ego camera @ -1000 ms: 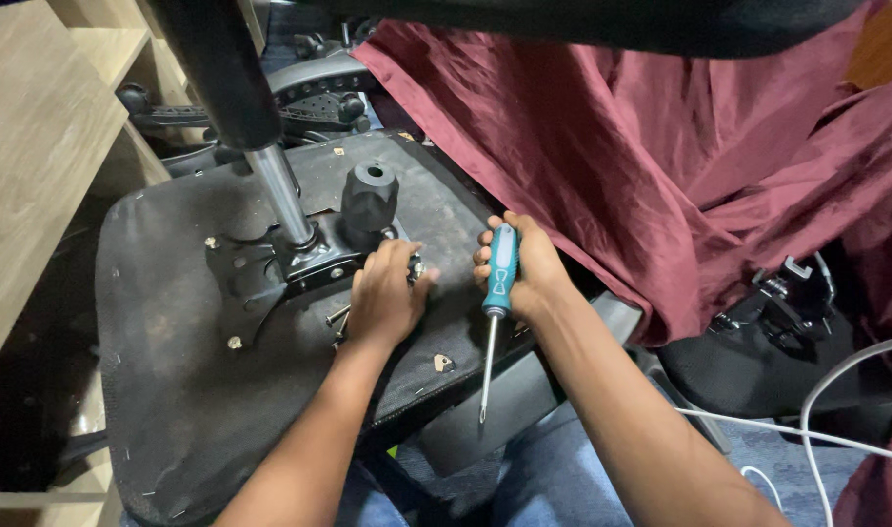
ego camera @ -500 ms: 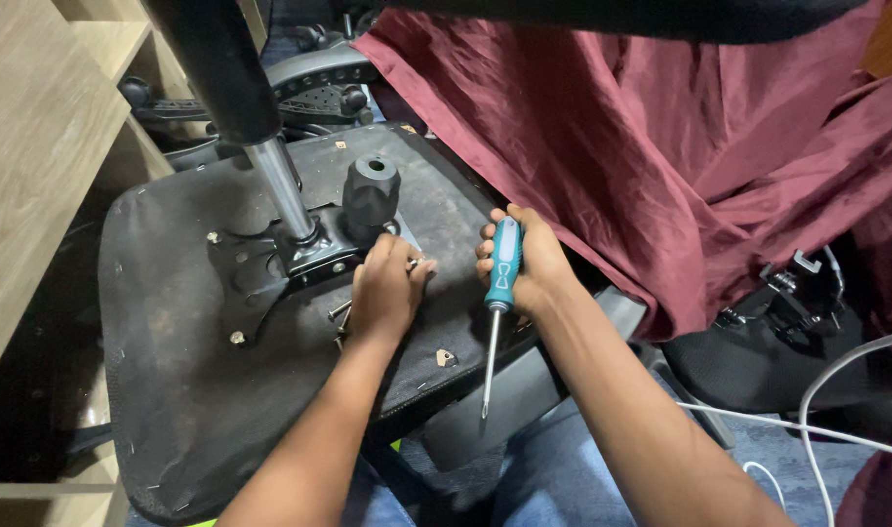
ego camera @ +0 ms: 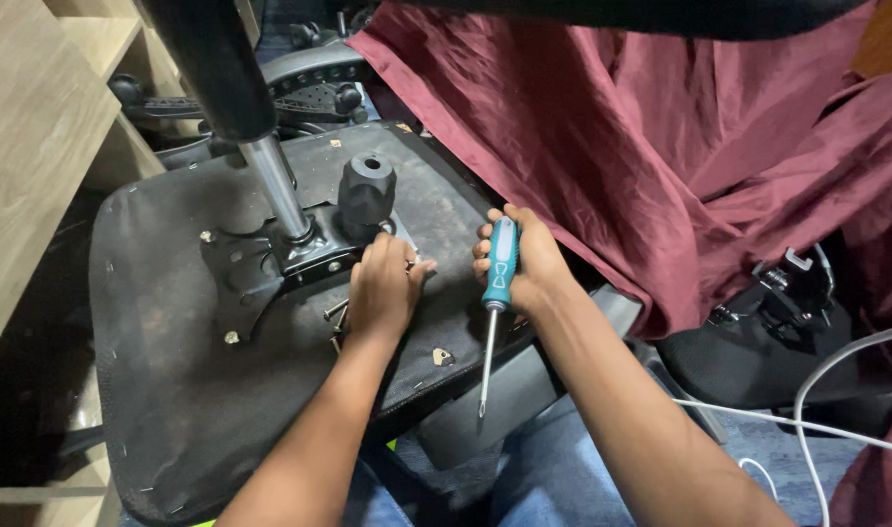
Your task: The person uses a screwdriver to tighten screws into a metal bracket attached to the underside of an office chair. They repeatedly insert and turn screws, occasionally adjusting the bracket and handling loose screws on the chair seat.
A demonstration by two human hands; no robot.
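An upturned black chair seat (ego camera: 173, 390) lies before me with its metal mounting plate (ego camera: 270, 263) and gas-lift column (ego camera: 270, 181) sticking up. A black knob (ego camera: 368, 190) stands beside the column. My left hand (ego camera: 382, 288) rests on the plate's right edge, fingertips pinched at a small screw there; what it grips is hidden. A loose bolt (ego camera: 336, 310) lies just left of that hand. My right hand (ego camera: 524, 259) is wrapped around the blue handle of a screwdriver (ego camera: 495, 303), whose shaft points down toward me, off the seat's edge.
Maroon cloth (ego camera: 660, 146) drapes over things at the right. A wooden shelf unit (ego camera: 26, 146) stands at the left. Another chair's black base (ego camera: 299, 88) lies behind the seat. White cables (ego camera: 807, 400) and a black chair part (ego camera: 758, 342) sit at lower right.
Both hands stay nearly in place; the view has shifted slightly. My left fingers keep working at the same spot on the plate.
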